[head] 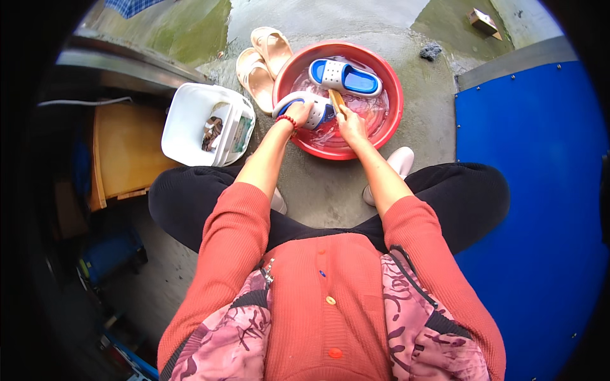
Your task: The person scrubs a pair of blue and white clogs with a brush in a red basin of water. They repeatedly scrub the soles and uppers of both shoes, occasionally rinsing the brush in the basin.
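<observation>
A red plastic basin [399,102] with water stands on the wet floor before me. My left hand [300,113], with a red bead bracelet at the wrist, grips a white and blue slide sandal [317,115] at the basin's left side; its fingers are partly inside the sandal. In my right hand [351,125] is a wooden-backed brush [336,100], held at the open side of that sandal; its bristles cannot be made out. The other white and blue slide sandal [360,81] lies at the back of the basin, sole down, and neither hand touches it.
A pair of beige sandals [261,78] stands against the basin's left rim. Nearer on the left is a white plastic bucket [183,126] with some items in it, beside a wooden board [126,147]. A blue panel [524,190] borders the right. A small cardboard box [482,22] lies farther off.
</observation>
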`<control>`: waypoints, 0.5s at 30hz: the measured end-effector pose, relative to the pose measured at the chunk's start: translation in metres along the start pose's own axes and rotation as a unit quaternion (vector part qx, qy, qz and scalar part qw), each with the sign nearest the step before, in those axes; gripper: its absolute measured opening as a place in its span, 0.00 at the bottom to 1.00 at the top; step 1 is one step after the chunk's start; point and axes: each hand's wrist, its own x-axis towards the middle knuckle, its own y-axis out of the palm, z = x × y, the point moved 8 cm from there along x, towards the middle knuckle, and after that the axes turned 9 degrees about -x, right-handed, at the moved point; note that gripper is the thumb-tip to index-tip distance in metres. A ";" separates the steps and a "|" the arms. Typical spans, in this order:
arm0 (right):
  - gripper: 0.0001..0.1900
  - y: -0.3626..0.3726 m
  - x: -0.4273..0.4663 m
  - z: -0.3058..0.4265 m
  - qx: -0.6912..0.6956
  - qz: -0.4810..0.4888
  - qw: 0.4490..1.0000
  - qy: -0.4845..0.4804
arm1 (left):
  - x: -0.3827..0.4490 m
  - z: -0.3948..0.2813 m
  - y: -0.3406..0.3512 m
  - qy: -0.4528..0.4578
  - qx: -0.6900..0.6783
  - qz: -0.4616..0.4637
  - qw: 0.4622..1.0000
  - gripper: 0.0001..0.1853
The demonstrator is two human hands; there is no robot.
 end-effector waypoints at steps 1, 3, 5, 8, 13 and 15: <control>0.22 -0.001 0.001 0.006 0.004 -0.010 1.000 -0.026 | 0.003 0.001 -0.002 0.004 0.014 -0.007 1.000 0.30; 0.21 0.002 -0.007 0.031 0.010 -0.025 0.997 -0.074 | 0.006 0.006 -0.003 0.007 0.041 -0.020 0.999 0.31; 0.20 -0.002 -0.028 0.056 -0.040 -0.027 0.996 -0.074 | 0.005 0.005 -0.001 -0.051 -0.005 -0.041 0.998 0.32; 0.20 -0.004 -0.023 0.041 0.019 -0.037 0.997 -0.067 | 0.003 0.008 -0.002 -0.054 0.010 -0.020 0.998 0.34; 0.21 0.010 0.002 -0.014 -0.025 -0.015 1.000 0.009 | 0.005 0.001 -0.003 0.002 0.054 -0.076 0.996 0.28; 0.21 -0.001 -0.028 0.043 -0.027 -0.022 0.998 -0.058 | 0.013 0.016 -0.002 0.031 0.102 -0.049 0.993 0.26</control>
